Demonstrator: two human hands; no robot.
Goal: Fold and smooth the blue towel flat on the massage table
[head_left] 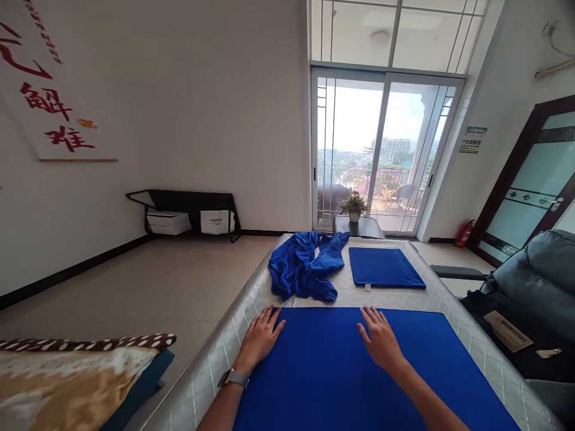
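A large blue towel point(341, 371) lies spread flat on the near part of a quilted grey mattress point(242, 305). My left hand point(259, 338) rests flat and open at the towel's far left corner, fingers stretched out, a watch on the wrist. My right hand point(381, 341) lies flat and open on the towel near its far edge, fingers spread. Beyond them a crumpled blue towel point(305, 264) sits in a heap at the far left of the mattress. A folded blue towel point(384, 267) lies flat at the far right.
A small black table with a potted plant point(354, 206) stands past the mattress, before glass balcony doors point(381, 149). A grey armchair point(534, 281) is at the right, a patterned cushion point(76, 377) at the near left. Bare tiled floor point(148, 281) stretches left toward a low black shelf point(188, 212).
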